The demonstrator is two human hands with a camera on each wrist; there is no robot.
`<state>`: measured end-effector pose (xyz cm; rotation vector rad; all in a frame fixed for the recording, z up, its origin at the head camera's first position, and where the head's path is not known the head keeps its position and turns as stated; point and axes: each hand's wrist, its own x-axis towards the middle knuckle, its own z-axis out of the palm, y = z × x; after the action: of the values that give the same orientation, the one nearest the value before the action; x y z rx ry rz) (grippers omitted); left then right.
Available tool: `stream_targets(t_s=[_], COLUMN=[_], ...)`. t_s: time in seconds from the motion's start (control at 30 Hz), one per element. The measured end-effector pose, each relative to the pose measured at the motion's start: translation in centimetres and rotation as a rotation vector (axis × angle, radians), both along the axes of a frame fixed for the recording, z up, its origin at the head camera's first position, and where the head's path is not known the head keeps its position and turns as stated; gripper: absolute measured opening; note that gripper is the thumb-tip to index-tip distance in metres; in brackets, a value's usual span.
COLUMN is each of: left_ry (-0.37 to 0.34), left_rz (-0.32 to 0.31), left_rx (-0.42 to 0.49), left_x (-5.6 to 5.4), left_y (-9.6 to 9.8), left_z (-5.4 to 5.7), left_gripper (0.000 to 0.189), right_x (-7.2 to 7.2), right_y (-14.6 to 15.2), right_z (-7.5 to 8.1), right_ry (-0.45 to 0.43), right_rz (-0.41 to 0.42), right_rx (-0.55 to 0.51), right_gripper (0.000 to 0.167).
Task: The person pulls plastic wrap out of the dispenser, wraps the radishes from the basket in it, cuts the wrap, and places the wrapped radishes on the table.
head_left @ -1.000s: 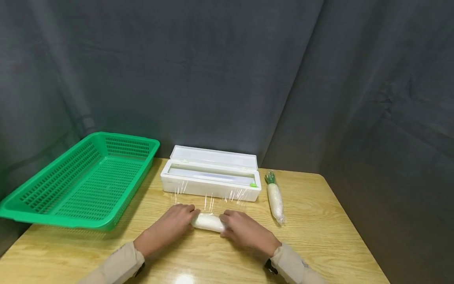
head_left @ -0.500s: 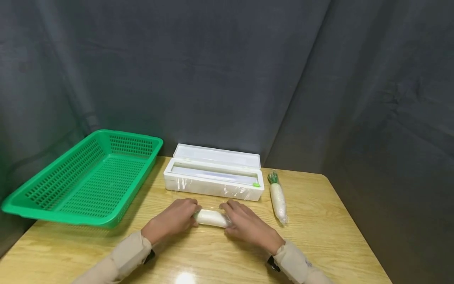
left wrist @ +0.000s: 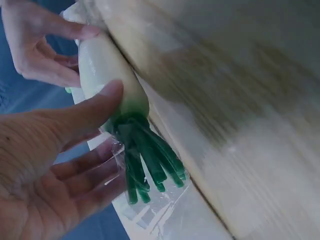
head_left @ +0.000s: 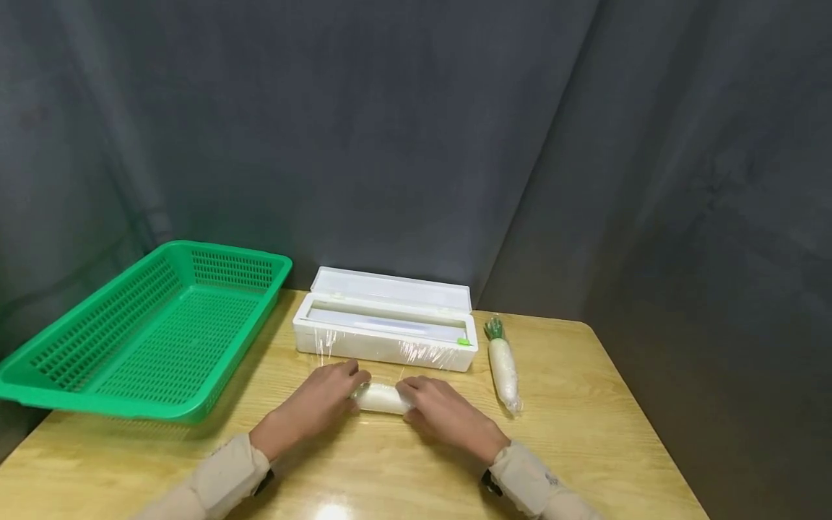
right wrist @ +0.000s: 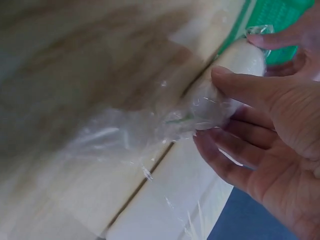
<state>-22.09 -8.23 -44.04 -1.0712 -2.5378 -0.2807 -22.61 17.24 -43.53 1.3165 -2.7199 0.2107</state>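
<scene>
A white daikon radish point(head_left: 382, 399) lies crosswise between my hands, wrapped in clear film. My left hand point(head_left: 318, 401) grips its leafy end, thumb on the white body beside the green stems point(left wrist: 150, 155) in the left wrist view. At the tapered end my right hand point(head_left: 442, 412) holds it between thumb and fingers. Loose plastic wrap point(right wrist: 120, 132) trails past that tip in the right wrist view. From the radish, film stretches to the white wrap dispenser point(head_left: 383, 351), whose lid stands up. In the head view, my hands cover both ends of the radish.
Right of the dispenser lies a second daikon point(head_left: 503, 368) with green stems, also in film. A green plastic basket point(head_left: 256, 339) stands at the left. A small green slider point(head_left: 463, 341) sits on the dispenser's right end. Dark curtains point(head_left: 416, 144) hang behind the wooden table point(head_left: 585, 433).
The right fingers, straighter half a second ago, now curl round the radish's end again. The radish has stayed between both hands. The head view has shifted slightly.
</scene>
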Motion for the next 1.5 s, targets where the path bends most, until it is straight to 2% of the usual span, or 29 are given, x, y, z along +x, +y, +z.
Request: stream_targets(t_s=[0.07, 0.1, 0.2, 0.33, 0.43, 0.5, 0.63, 0.7, 0.8, 0.9, 1.0, 1.13, 1.3, 1.37, 1.5], left_ry=[0.077, 0.091, 0.082, 0.076, 0.076, 0.060, 0.025, 0.014, 0.010, 0.012, -0.016, -0.092, -0.151, -0.134, 0.007], left_rz=[-0.017, -0.025, -0.040, -0.038, -0.024, -0.024, -0.035, -0.030, -0.019, -0.030, -0.051, -0.057, -0.042, -0.041, -0.031], left_rx=[-0.014, -0.018, -0.025, -0.006, 0.007, 0.011, 0.008, 0.005, 0.009, 0.019, 0.030, 0.036, 0.025, -0.006, -0.104], left_x=[0.5, 0.7, 1.1, 0.4, -0.3, -0.5, -0.7, -0.8, -1.2, -1.8, -2.3, -2.7, -2.8, -2.7, -2.1], left_y=[0.4, 0.7, 1.6, 2.0, 1.9, 2.0, 2.1, 2.1, 2.0, 2.1, 2.1, 2.0, 1.8, 1.9, 2.2], left_z=[-0.1, -0.1, -0.2, -0.4, -0.4, -0.3, -0.6, -0.8, -0.9, -0.9, -0.7, -0.2, 0.6, 0.8, 0.9], left_gripper=[0.042, 0.043, 0.045, 0.043, 0.039, 0.038, 0.037, 0.038, 0.039, 0.036, 0.033, 0.029, 0.026, 0.028, 0.034], right_x=[0.0, 0.0, -0.1, -0.8, -1.2, -1.0, -0.1, 0.3, 0.4, 0.3, 0.1, -0.5, -1.3, -1.4, -1.2], right_y=[0.0, 0.0, 0.1, 0.3, 0.3, 0.5, 1.0, 1.2, 1.4, 1.7, 2.0, 2.2, 2.2, 2.1, 1.8], right_z=[0.1, 0.1, 0.4, 0.8, 1.0, 1.2, 1.1, 0.9, 0.5, 0.0, -0.3, -0.4, -0.4, -0.4, -0.5], right_ry=[-0.019, -0.025, -0.041, -0.077, -0.057, -0.035, 0.016, 0.075, 0.193, 0.233, 0.189, 0.087, -0.008, 0.008, 0.097], right_rz=[-0.008, -0.008, -0.004, 0.009, 0.001, -0.028, -0.081, -0.093, -0.096, -0.117, -0.118, -0.079, -0.045, -0.037, -0.036], right_rx=[0.017, 0.021, 0.026, -0.006, -0.006, 0.013, 0.058, 0.064, 0.043, 0.012, -0.004, -0.019, -0.032, 0.003, 0.110], right_gripper=[0.024, 0.024, 0.026, 0.025, 0.023, 0.031, 0.057, 0.061, 0.049, 0.036, 0.025, 0.012, 0.007, 0.010, 0.016])
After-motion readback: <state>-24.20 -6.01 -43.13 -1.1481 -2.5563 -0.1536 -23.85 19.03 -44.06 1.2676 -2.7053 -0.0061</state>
